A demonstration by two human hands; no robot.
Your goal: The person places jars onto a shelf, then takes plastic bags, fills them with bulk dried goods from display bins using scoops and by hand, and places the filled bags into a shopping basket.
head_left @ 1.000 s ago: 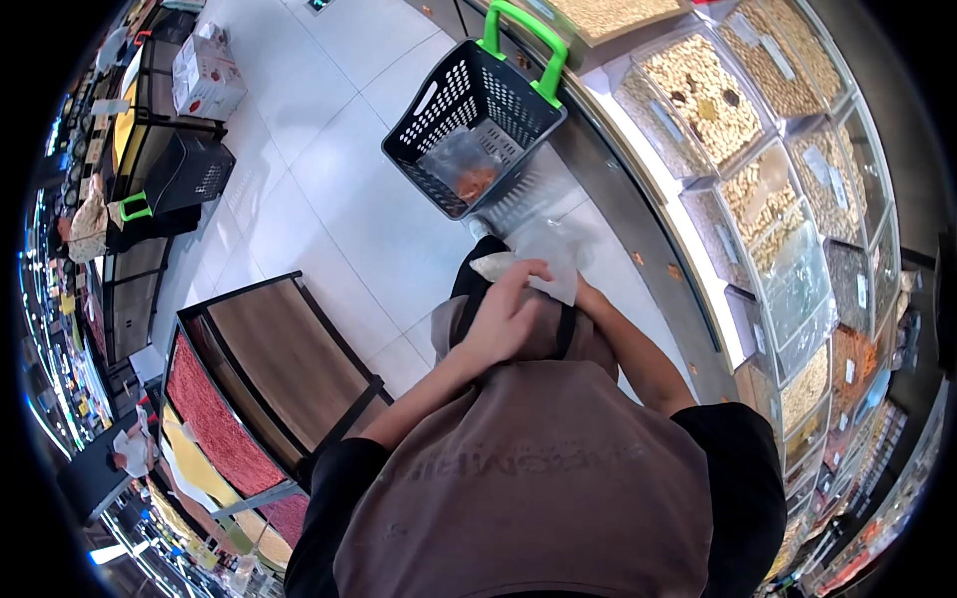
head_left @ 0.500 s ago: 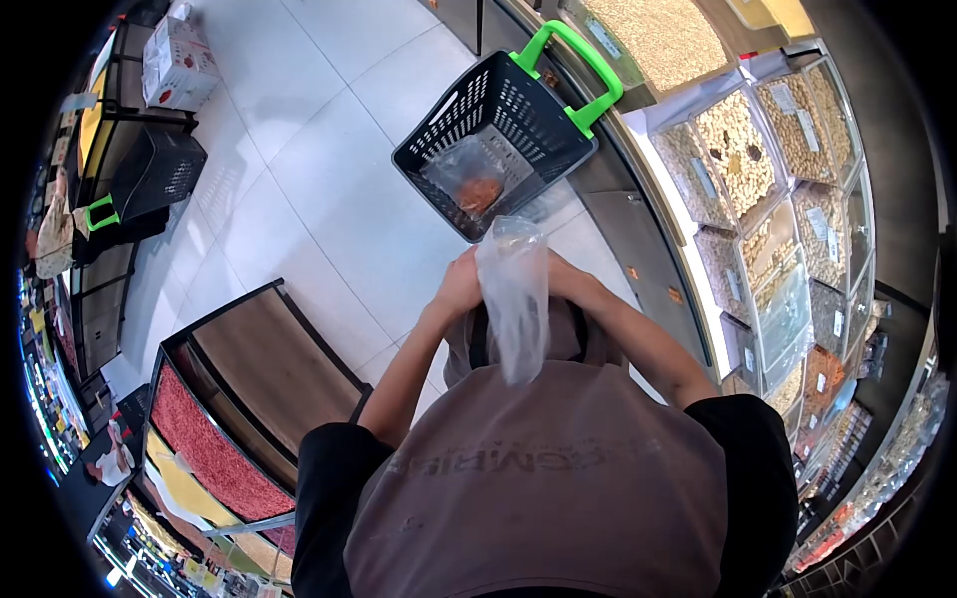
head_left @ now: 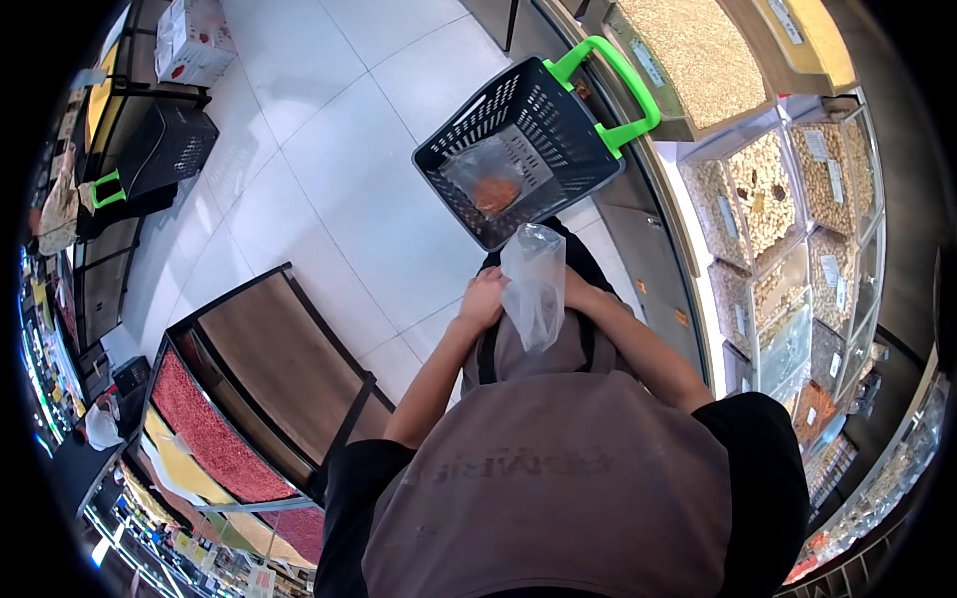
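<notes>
A clear plastic bag (head_left: 535,284) hangs in front of my waist, its upper end puffed out and its lower end tapering over my brown apron (head_left: 558,448). My left hand (head_left: 484,297) is closed on the bag's left edge. On the other side my right hand (head_left: 574,289) grips it too, its fingers largely hidden behind the plastic. Just beyond my hands a black shopping basket (head_left: 469,120) with a green handle stands on the floor. Inside it lies a clear bag with reddish-orange contents (head_left: 493,189).
Bins of nuts (head_left: 763,189) and a tray of pale grain (head_left: 688,60) line the right side. At left stands a brown-topped display (head_left: 284,349) with red goods (head_left: 214,419). Farther off are another black basket (head_left: 164,149) and a white carton (head_left: 194,42) on the tiled floor.
The surroundings have shifted slightly right and down in view as my head moved. The plastic bag looks shorter and wider at its lower part; both hands still hold it.
</notes>
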